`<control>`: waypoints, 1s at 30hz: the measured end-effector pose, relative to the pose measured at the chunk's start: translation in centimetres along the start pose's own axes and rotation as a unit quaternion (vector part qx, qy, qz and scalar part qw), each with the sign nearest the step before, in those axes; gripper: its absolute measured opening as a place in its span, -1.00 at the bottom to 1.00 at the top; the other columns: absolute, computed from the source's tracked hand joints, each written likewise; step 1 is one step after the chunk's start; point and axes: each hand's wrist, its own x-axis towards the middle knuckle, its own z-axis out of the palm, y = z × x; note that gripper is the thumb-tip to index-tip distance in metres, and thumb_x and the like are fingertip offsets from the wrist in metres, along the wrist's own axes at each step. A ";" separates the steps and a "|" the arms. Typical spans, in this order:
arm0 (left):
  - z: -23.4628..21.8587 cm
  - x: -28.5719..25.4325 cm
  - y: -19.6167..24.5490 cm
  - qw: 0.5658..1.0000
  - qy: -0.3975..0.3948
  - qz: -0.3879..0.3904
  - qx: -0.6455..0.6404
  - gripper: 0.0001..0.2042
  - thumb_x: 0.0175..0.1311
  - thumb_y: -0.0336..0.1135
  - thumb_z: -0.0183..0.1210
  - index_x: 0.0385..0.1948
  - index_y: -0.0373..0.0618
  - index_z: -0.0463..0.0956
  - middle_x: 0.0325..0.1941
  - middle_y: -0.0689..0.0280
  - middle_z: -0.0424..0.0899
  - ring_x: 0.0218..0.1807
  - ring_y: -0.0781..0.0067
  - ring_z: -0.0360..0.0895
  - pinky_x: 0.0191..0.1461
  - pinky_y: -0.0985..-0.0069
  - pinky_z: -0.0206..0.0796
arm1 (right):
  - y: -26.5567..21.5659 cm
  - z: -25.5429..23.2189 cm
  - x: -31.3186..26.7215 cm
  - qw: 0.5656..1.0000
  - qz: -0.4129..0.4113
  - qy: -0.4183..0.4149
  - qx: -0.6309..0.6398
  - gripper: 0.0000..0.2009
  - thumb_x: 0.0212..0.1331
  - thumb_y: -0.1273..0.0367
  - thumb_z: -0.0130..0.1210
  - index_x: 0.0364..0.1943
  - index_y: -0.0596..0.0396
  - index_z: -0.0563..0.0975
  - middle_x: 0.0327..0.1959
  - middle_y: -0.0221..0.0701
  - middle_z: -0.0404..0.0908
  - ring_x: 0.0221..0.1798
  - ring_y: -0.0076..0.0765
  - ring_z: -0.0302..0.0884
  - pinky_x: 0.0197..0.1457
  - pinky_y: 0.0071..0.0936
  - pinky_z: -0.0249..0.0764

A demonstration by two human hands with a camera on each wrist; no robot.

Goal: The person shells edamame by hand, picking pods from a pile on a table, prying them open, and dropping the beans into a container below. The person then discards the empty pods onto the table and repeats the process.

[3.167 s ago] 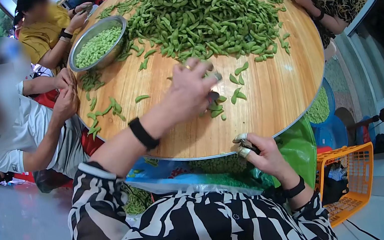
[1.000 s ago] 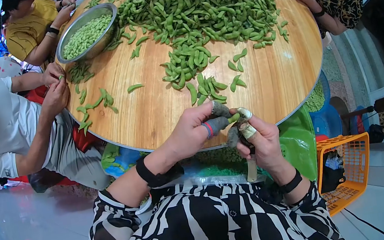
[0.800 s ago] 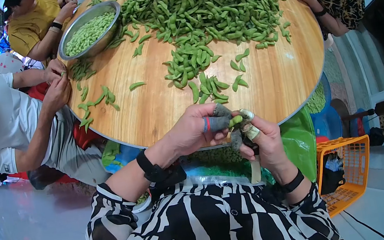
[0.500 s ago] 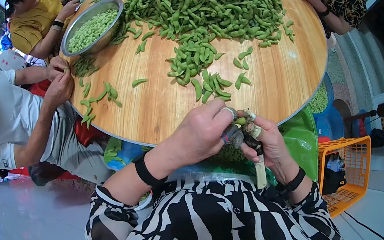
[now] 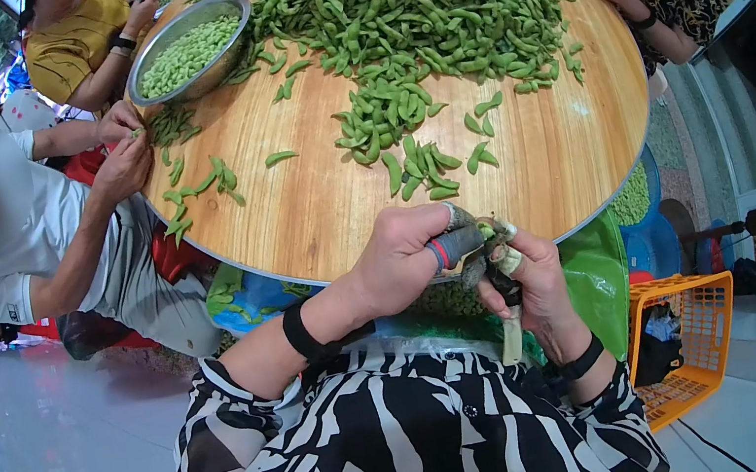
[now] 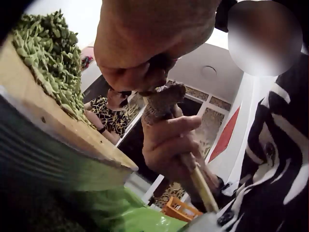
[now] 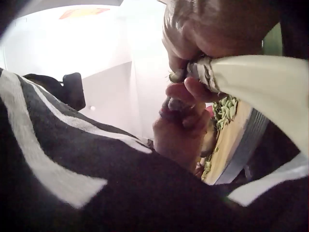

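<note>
Just over the table's near edge, my left hand (image 5: pixel 406 256) pinches a green edamame pod (image 5: pixel 486 231), its fingertips in grey coverings. My right hand (image 5: pixel 538 281) meets it there, with pale wrappings on thumb and finger. Its fingers are curled round a tool with a flat pale handle (image 5: pixel 512 338), which sticks out below the palm; the tool's working end is hidden by the fingers. In the left wrist view the handle (image 6: pixel 203 186) slants down from the right hand. The right wrist view shows the handle (image 7: pixel 263 79) large and close.
A heap of edamame pods (image 5: pixel 419 4) covers the far side of the round wooden table (image 5: pixel 297 229). Smaller groups lie nearer. A steel bowl (image 5: pixel 216 75) holds shelled beans. Several people sit around the table. An orange crate (image 5: pixel 686 344) stands at the right, by blue basins (image 5: pixel 655 245).
The left hand was over the table among the pods; some pods now lie drawn out from the heap. It has come back to the right hand, and both work at one pod.
</note>
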 end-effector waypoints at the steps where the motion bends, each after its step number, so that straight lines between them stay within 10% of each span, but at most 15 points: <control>1: 0.0 0.0 -0.2 0.997 -0.004 -0.043 -0.058 -0.83 0.23 -0.38 0.20 -0.27 -0.30 0.58 -0.46 0.33 0.61 -0.45 0.57 0.54 -0.42 0.60 0.33 | -0.1 0.1 -0.1 1.000 0.000 -0.001 0.000 -0.65 0.26 0.45 0.01 0.12 0.25 0.45 -0.38 -0.29 0.56 -0.69 -0.47 0.40 -0.73 -0.65 0.20; 4: -0.3 -0.2 0.5 0.941 -0.019 -0.252 -0.227 -0.87 0.27 -0.38 0.16 -0.30 -0.25 0.59 -0.55 0.40 0.54 -0.57 0.69 0.42 -0.55 0.69 0.20 | -0.4 0.0 -0.3 0.997 -0.026 0.003 -0.076 -0.68 0.23 0.45 0.05 0.06 0.27 0.48 -0.45 -0.34 0.56 -0.69 -0.54 0.39 -0.70 -0.68 0.19; 10: 0.3 0.0 0.4 0.869 -0.007 -0.360 -0.338 -0.86 0.28 -0.33 0.14 -0.47 -0.13 0.57 -0.69 0.47 0.42 -0.70 0.77 0.28 -0.67 0.76 0.02 | -1.3 0.5 0.8 0.971 -0.072 0.053 -0.221 -0.79 0.11 0.48 0.18 -0.17 0.20 0.49 -0.55 -0.54 0.47 -0.65 -0.73 0.27 -0.63 -0.72 0.14; 25: 0.9 -2.0 1.0 0.928 -0.119 -0.303 -0.182 -0.87 0.35 -0.35 0.02 -0.25 -0.15 0.53 -0.57 0.49 0.42 -0.54 0.75 0.32 -0.48 0.71 0.16 | -2.7 0.7 -0.3 0.968 0.070 0.024 -0.239 -0.91 -0.04 0.54 0.06 -0.40 0.20 0.45 -0.67 -0.57 0.34 -0.67 -0.68 0.21 -0.63 -0.64 0.12; 30: 0.6 -2.8 1.7 0.942 -0.159 -0.273 -0.115 -0.87 0.32 -0.32 0.09 -0.29 -0.19 0.51 -0.59 0.39 0.45 -0.50 0.67 0.40 -0.44 0.61 0.25 | -2.3 0.1 -1.2 0.925 0.001 -0.026 -0.379 -0.89 -0.05 0.50 0.08 -0.41 0.23 0.46 -0.64 -0.46 0.40 -0.55 -0.55 0.27 -0.46 -0.56 0.24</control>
